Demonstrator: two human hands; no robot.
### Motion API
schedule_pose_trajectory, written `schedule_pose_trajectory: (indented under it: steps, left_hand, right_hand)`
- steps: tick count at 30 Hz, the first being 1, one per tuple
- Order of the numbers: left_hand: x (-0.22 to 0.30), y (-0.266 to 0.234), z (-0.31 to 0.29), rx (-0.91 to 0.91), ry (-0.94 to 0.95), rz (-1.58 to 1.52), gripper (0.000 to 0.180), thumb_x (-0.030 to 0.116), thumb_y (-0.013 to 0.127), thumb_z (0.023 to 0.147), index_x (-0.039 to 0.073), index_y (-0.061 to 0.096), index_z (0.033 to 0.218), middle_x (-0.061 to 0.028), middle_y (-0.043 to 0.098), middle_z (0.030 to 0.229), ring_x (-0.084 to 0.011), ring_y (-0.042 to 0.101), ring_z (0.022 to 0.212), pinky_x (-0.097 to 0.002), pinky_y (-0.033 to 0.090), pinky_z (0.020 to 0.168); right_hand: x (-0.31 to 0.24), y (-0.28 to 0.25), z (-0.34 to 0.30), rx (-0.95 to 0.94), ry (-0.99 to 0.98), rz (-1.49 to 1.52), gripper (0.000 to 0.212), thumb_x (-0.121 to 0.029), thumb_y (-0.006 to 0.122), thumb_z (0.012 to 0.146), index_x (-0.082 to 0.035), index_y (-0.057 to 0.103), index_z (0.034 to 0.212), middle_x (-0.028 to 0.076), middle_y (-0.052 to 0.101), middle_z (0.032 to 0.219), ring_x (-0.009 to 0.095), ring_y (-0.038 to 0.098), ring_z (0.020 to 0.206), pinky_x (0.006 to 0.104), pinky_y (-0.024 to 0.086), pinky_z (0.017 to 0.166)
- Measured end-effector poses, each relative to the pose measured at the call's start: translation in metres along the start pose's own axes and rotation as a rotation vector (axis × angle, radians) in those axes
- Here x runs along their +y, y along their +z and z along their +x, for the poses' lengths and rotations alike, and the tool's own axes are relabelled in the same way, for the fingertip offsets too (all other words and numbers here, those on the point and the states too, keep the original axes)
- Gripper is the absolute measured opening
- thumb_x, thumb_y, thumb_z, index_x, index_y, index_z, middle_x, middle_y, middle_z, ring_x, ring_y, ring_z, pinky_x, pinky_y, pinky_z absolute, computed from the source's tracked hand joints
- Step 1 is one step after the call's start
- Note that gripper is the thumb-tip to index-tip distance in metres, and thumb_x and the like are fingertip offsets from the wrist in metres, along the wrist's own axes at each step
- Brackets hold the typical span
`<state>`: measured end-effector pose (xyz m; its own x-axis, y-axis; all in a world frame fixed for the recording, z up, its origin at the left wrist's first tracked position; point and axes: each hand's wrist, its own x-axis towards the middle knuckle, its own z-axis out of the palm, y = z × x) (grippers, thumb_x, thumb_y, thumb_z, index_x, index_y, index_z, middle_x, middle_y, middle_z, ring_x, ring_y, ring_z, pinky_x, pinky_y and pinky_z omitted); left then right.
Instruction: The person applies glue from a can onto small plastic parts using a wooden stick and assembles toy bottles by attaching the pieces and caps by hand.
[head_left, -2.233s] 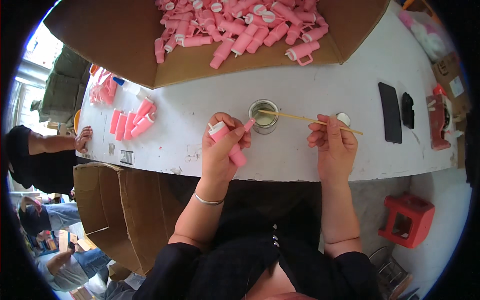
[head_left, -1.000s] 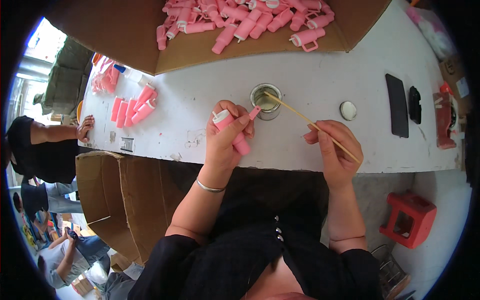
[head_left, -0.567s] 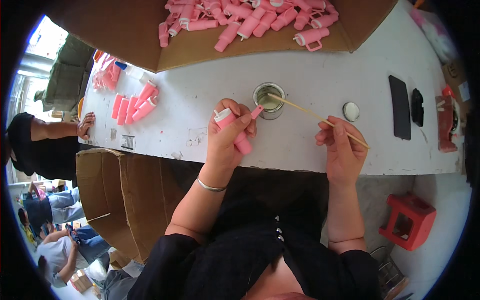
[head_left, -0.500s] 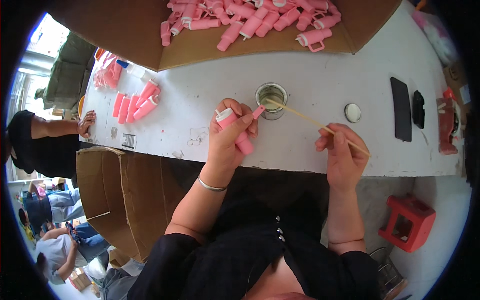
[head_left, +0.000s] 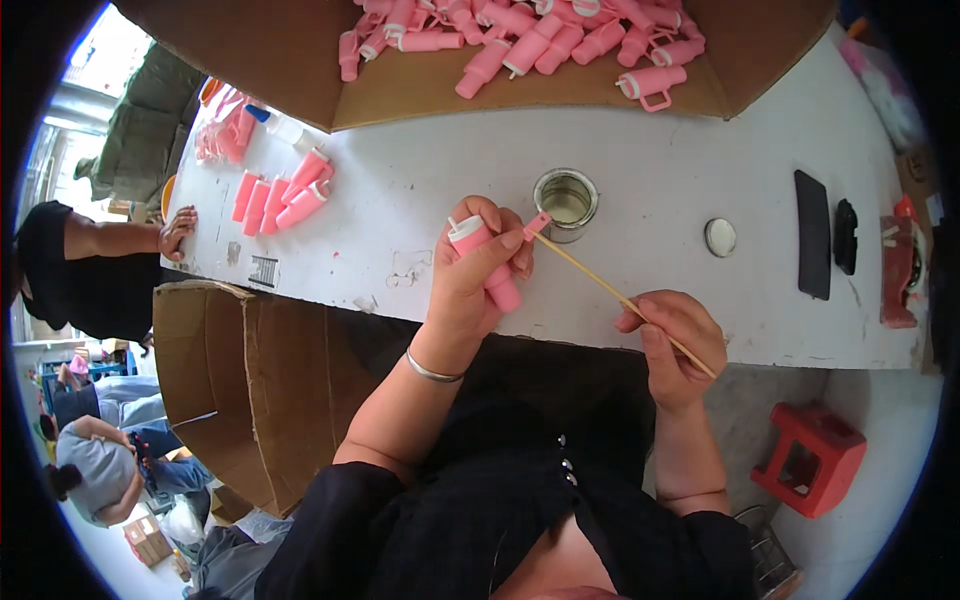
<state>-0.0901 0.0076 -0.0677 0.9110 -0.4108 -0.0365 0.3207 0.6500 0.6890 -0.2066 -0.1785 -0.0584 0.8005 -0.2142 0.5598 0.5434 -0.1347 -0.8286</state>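
Observation:
In my left hand [head_left: 470,275] is a small pink tumbler [head_left: 503,292] with a white lid and straw, tilted. A small pink part [head_left: 538,224], perhaps a handle, sticks out between that hand's thumb and index finger. My right hand [head_left: 685,345] pinches a thin wooden stick [head_left: 592,275], whose far tip meets the small pink part. Just beyond the tip an uncovered metal tin [head_left: 594,205] stands on the white table, with pale stuff inside. A round metal lid [head_left: 720,237] lies to the tin's right.
A cardboard box [head_left: 400,110] full of pink tumblers stands at the back. Pink tumbler bodies [head_left: 275,203] and a blue-capped bottle [head_left: 285,127] lie left. A black slab [head_left: 812,235] lies right. Below are an open carton [head_left: 285,390] and a red stool [head_left: 810,460]. Another person's hand [head_left: 177,233] rests on the table's left end.
The stick's tip has come out of the tin's mouth to the small pink part. My right hand has moved nearer me, and the whole view has shifted slightly.

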Motion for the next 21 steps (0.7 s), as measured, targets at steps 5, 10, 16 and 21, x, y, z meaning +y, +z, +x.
schedule_pose_trajectory:
  steps: [5,10,16,21]
  left_hand:
    - [0.0005,-0.0018,0.0006,-0.017,-0.001,-0.011,0.02,-0.004,0.059,0.082,0.009,0.047,0.091,-0.0077,0.056,0.083,-0.0158,0.055,0.067,-0.0283,0.045,0.059]
    - [0.001,-0.0014,0.0,-0.014,-0.007,-0.027,0.019,-0.004,0.059,0.082,0.009,0.047,0.089,-0.0081,0.057,0.084,-0.0159,0.055,0.067,-0.0284,0.045,0.058]
    - [0.0023,-0.0009,-0.0004,-0.013,-0.017,-0.029,0.019,-0.005,0.058,0.082,0.01,0.047,0.089,-0.0079,0.057,0.084,-0.0156,0.054,0.067,-0.0283,0.045,0.058]
    - [0.0013,-0.0011,-0.0001,-0.01,-0.015,-0.032,0.02,-0.005,0.058,0.082,0.01,0.047,0.089,-0.008,0.057,0.084,-0.0154,0.054,0.067,-0.0283,0.044,0.058]
  right_hand:
    - [0.0001,0.0003,0.0015,-0.007,-0.007,-0.005,0.018,0.007,0.06,0.086,0.007,0.065,0.104,0.02,0.064,0.095,0.022,0.067,0.077,0.0295,0.057,0.068]
    - [0.0019,0.0002,-0.0004,-0.015,0.007,-0.005,0.019,0.008,0.059,0.086,0.008,0.065,0.104,0.02,0.064,0.096,0.022,0.068,0.078,0.0296,0.057,0.069]
    - [0.0007,0.0018,-0.0002,0.001,-0.001,-0.011,0.019,0.008,0.059,0.086,0.008,0.065,0.104,0.021,0.064,0.096,0.023,0.068,0.078,0.0304,0.058,0.07]
    - [0.0019,0.0014,-0.0003,-0.032,-0.003,-0.026,0.019,0.008,0.059,0.086,0.008,0.065,0.105,0.021,0.064,0.097,0.023,0.068,0.079,0.0308,0.058,0.07]
